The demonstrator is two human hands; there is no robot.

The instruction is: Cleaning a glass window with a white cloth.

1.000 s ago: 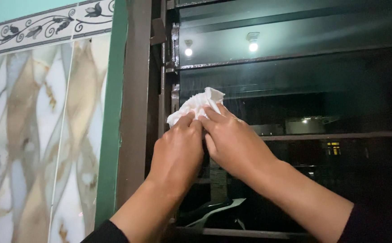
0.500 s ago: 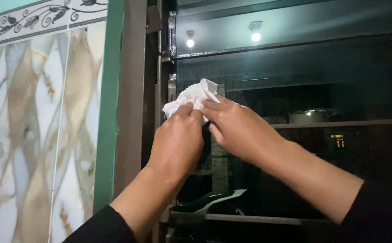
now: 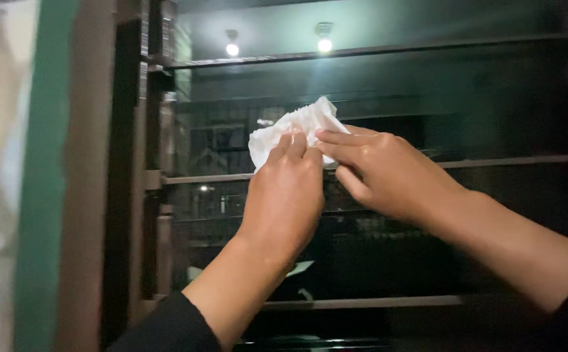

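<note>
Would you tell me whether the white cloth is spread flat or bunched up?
Bunched up: the white cloth shows creases, pinched between left hand and right hand.

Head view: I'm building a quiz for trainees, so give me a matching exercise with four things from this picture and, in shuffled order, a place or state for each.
Things:
1. tissue
2. left hand
3. right hand
4. green strip

Places or states:
A. upright at the far left, beside the brown frame
B. white and crumpled, pressed to the dark glass
C. reaches in from the right, fingertips on the tissue's lower right
D. comes up from below, fingers on the tissue's lower edge

Pairs: 1-B, 2-D, 3-C, 4-A
</note>
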